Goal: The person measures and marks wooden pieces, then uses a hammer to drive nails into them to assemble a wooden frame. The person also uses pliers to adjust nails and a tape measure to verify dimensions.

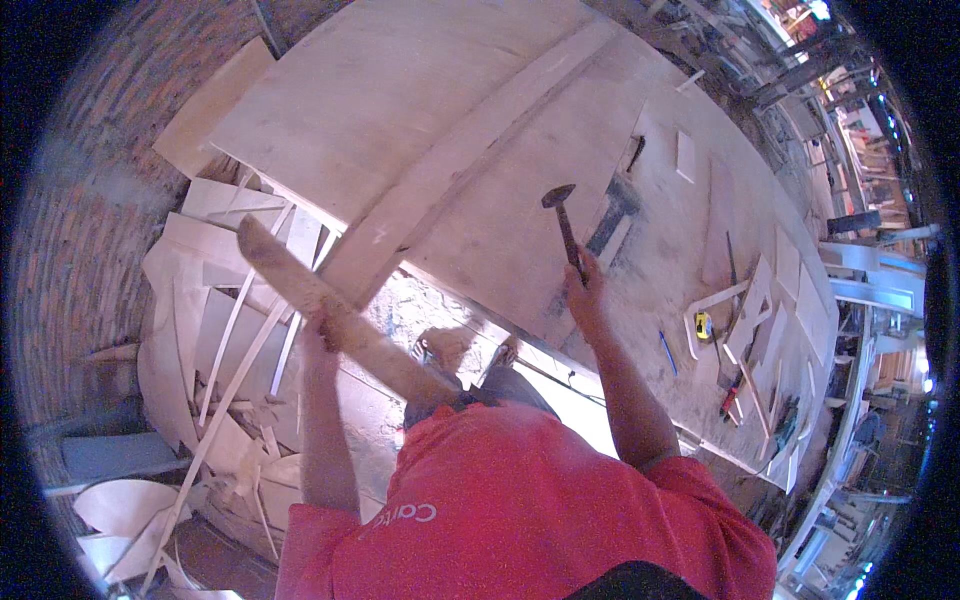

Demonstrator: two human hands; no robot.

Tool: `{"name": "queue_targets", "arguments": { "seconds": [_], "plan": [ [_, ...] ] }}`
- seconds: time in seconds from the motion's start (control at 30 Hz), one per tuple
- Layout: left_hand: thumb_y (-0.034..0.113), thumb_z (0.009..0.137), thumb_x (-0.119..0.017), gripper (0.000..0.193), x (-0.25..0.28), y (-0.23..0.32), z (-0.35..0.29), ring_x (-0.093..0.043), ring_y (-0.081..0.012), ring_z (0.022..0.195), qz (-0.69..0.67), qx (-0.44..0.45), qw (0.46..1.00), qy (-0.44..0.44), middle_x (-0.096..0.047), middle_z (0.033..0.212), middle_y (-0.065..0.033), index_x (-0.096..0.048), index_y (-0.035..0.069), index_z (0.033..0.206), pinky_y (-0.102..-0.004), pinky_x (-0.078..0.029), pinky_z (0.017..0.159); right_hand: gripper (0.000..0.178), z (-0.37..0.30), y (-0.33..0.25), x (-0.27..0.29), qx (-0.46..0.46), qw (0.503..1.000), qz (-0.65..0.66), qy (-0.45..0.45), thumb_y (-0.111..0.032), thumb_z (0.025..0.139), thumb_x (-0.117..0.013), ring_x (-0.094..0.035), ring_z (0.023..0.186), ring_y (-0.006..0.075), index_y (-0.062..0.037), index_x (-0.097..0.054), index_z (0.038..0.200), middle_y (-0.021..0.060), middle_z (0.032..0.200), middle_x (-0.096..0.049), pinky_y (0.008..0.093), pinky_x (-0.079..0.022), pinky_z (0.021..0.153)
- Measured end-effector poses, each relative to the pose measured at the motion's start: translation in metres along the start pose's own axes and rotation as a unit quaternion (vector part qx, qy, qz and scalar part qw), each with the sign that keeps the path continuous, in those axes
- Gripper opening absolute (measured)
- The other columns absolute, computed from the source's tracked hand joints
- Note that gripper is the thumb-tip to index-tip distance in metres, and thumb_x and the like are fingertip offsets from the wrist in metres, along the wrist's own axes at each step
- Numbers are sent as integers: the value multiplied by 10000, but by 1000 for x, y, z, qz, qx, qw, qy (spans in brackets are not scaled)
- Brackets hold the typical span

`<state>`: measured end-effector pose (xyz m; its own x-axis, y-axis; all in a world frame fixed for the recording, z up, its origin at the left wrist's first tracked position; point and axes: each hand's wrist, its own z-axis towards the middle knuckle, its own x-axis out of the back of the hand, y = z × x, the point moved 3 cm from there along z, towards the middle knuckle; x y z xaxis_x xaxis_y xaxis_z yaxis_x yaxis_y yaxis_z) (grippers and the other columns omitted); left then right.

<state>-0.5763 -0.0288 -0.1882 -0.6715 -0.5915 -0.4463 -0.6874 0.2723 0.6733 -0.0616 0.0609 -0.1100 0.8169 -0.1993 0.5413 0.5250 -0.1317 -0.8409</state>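
Note:
My left hand (322,328) is closed round a long wooden board (380,356) with a rounded far end. The board slants from the upper left down to my waist, off the table's near edge. In my right hand (584,284) is a hammer (569,235), gripped by its handle with the head pointing up and away from me. The hammer is over a large plywood-topped table (480,225). Beyond that hand, a dark, blocky tool (615,210) lies on the tabletop, its kind unclear.
On the table's right side lie a yellow tape measure (703,325), a blue pen (667,352), a red-handled tool (729,400) and several wood offcuts (750,315). Thin strips and plywood scraps (215,250) are heaped at the left, near a brick wall (90,230).

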Motion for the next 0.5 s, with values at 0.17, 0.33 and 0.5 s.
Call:
{"name": "queue_targets", "arguments": {
  "seconds": [0.17,0.33,0.5],
  "plan": [
    [269,949,-691,412,134,43,-38,-662,-251,1053,-36,-43,997,58,-683,1150,-75,-616,45,1287,-413,-537,950,520,31,-78,-18,32,998,-53,-34,-133,998,-566,-611,735,180,-162,-448,1503,76,847,-616,343,-491,649],
    [235,881,-784,427,194,61,-110,-670,-223,974,84,-23,974,209,-688,1063,-60,-643,42,1235,-401,-558,876,549,70,-100,-65,206,973,-104,9,-115,1002,-554,-690,922,383,-206,-415,1525,200,1072,-690,468,-529,774],
    [210,869,-801,383,235,53,-148,-681,-189,893,60,-39,968,240,-697,991,-35,-656,52,1187,-367,-576,800,561,99,-110,-121,139,985,-81,-66,-90,998,-539,-646,1097,448,-197,-401,1531,252,1268,-638,509,-528,885]
  ]
}}
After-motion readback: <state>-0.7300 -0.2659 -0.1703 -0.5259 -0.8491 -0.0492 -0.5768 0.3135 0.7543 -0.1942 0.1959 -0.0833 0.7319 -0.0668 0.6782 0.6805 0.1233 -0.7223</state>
